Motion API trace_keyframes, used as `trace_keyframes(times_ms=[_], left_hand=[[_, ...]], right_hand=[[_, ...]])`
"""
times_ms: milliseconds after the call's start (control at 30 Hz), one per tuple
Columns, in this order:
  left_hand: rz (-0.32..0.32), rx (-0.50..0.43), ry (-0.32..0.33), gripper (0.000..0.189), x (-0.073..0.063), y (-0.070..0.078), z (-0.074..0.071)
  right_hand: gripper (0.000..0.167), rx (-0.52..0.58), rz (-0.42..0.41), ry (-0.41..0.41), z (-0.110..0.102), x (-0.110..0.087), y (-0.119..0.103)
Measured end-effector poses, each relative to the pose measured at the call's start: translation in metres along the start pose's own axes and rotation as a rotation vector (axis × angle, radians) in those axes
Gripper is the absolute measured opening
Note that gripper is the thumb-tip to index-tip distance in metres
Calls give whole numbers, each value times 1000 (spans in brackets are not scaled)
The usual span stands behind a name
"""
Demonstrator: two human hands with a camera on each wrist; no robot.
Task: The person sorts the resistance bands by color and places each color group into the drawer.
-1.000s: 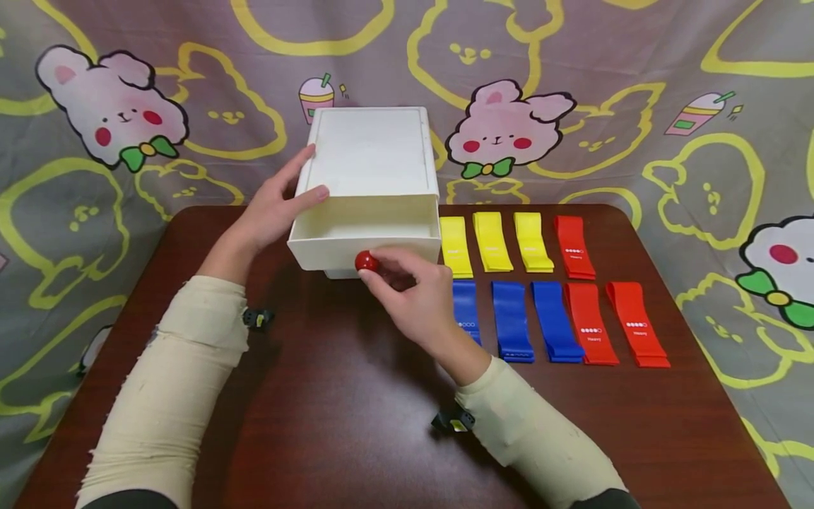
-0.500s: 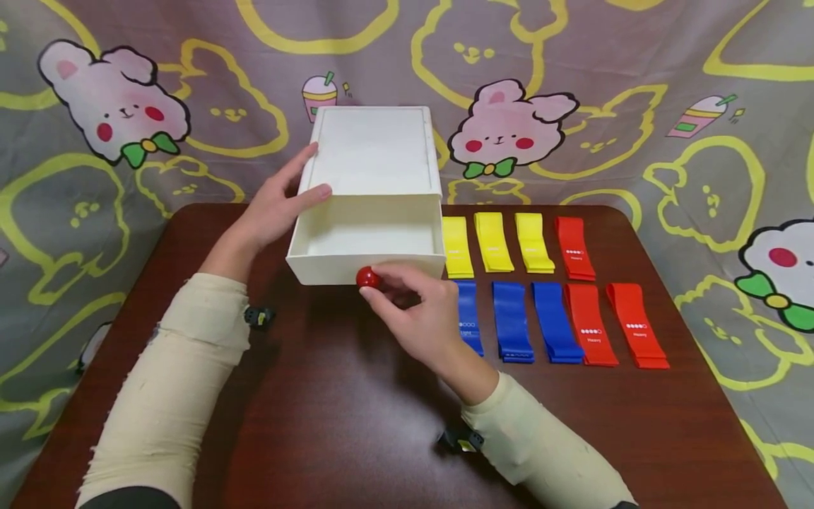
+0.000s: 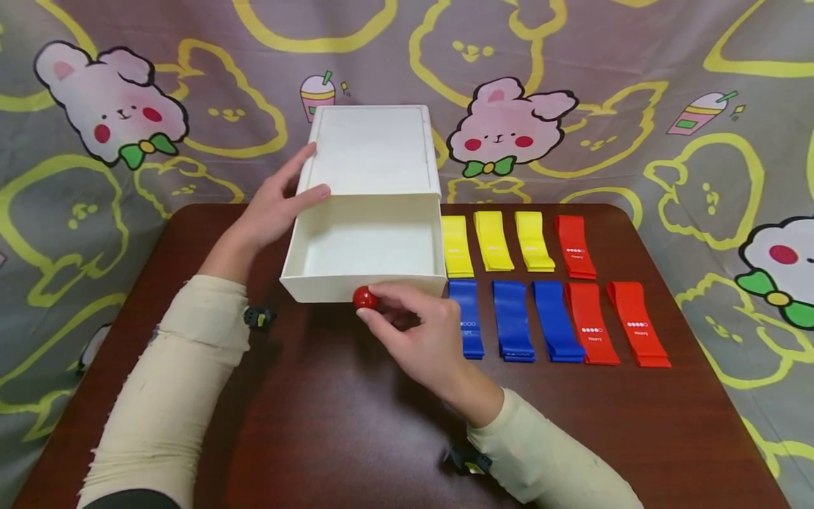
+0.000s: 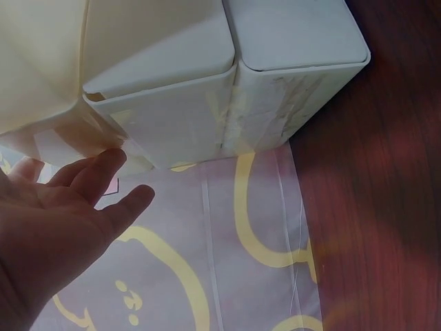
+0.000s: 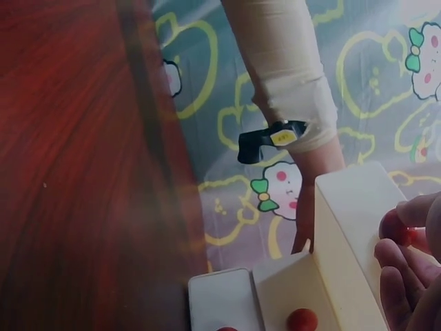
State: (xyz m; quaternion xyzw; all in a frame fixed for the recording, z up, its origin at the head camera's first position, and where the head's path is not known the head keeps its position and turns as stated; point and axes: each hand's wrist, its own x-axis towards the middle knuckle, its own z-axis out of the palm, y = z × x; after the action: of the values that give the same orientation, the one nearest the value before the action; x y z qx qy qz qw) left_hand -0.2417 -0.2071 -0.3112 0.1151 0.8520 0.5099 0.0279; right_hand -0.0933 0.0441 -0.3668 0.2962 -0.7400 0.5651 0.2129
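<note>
"Drawer (image 3: pixel 324 288) jutting well out from the front of the white cabinet (image 3: pixel 372 152), top tier, and my right hand (image 3: pixel 422 336) is on its red knob (image 3: pixel 365 298)!"

"How are you holding it?"

"Thumb and forefinger pinched on the knob, at the middle of the drawer's front. My other fingers are partly hidden from above. The drawer's pale floor shows between its walls."

"And the left?"

"My left hand (image 3: pixel 270 205) is spread wide against the cabinet: thumb at the front edge of the top, fingers reaching along the left side. How hard they press, I can't tell!"

"What's underneath?"

"More tiers, stacked! My right wrist view catches a second knob (image 5: pixel 303 319), plus a sliver of a third knob (image 5: pixel 226 329) at the very bottom."

"Anything out to your right?"

"Rows on the reddish-brown table (image 3: pixel 318 403), just beside the cabinet! Far row: three yellow bands (image 3: pixel 492 240), then one red band (image 3: pixel 575 247). Near row: three blue bands (image 3: pixel 511 318), then two red bands (image 3: pixel 593 322) marked 'Heavy'. My right hand partly covers the leftmost blue."

"Behind it all?"

"Patterned cloth (image 3: pixel 604 42), rabbit faces and yellow outlines!"
</note>
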Motion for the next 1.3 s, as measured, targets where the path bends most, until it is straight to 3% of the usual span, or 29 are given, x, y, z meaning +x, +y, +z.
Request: trace_keyframes(times_ms=[400,667,1133,1300], left_hand=[[-23,2,-3,79,0,1,-1],[-27,-4,-12,79,1,0,0],[-15,-9,-14,79,0,0,0],[-20,-19,-17,79,0,0,0]], right_hand=[[29,-11,-64,9,1,-7,5],[27,-98,-145,5,-17,-15,12],[26,-146,57,-127,-55,-45,35],[26,-219,112,-145,-68,-49,43]])
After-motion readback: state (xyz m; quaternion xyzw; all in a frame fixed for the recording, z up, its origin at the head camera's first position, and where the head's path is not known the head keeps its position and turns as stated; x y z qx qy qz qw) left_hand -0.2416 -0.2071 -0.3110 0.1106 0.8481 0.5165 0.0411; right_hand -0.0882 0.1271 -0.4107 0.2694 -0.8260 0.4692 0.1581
